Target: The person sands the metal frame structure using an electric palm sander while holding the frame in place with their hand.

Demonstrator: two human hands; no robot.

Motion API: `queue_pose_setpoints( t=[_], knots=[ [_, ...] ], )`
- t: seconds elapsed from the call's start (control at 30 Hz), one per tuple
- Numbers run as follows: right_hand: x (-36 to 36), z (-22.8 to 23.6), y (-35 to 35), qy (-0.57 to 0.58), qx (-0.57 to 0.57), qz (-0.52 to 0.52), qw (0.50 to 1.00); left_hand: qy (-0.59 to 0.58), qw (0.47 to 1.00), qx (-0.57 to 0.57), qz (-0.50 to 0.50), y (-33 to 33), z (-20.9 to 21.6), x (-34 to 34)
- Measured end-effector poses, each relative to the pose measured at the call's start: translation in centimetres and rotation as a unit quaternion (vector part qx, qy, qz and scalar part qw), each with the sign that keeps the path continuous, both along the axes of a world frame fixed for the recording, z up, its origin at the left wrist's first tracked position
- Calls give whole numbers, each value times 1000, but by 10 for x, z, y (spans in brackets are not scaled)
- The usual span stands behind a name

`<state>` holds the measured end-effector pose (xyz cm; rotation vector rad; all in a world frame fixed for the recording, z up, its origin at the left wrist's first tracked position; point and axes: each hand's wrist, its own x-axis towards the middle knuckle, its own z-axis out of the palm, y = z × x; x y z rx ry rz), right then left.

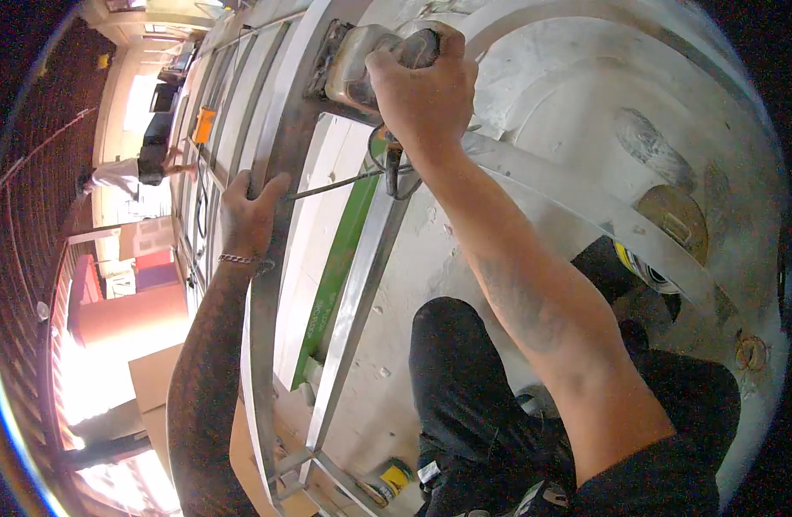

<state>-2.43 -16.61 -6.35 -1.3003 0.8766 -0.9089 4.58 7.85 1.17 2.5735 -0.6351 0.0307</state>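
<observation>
My right hand is closed over the rounded black-topped body of a worn sander. The dark, scruffy edge of its pad lies against the wide bar of a bare metal frame. Below my right wrist hangs the sander's dark hose fitting. A thin dark cord stretches from there toward the bar beside my left hand. That hand, with a bracelet at the wrist, is wrapped round the same bar lower down; some of its fingers are hidden behind the metal.
A green strip and a pale panel show between the bars. Round discs and a tape roll lie on the dusty floor at right. A yellow-and-black item sits below. Cardboard stands at left; another person works farther off.
</observation>
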Motion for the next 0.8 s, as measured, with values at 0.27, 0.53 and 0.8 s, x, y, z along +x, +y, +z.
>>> queue_pose_setpoints(
  t=[0.27, 0.53, 0.8],
  knots=[
    [-14, 12, 19, -27, 20, 13, 999, 36, 999, -16, 36, 2, 1, -4],
    [2, 21, -22, -10, 40, 0, 999, 26, 999, 5, 35, -3, 8, -12],
    [26, 26, -54, -16, 70, -71, 995, 4, 1000, 20, 22, 0, 8, -6]
  ],
)
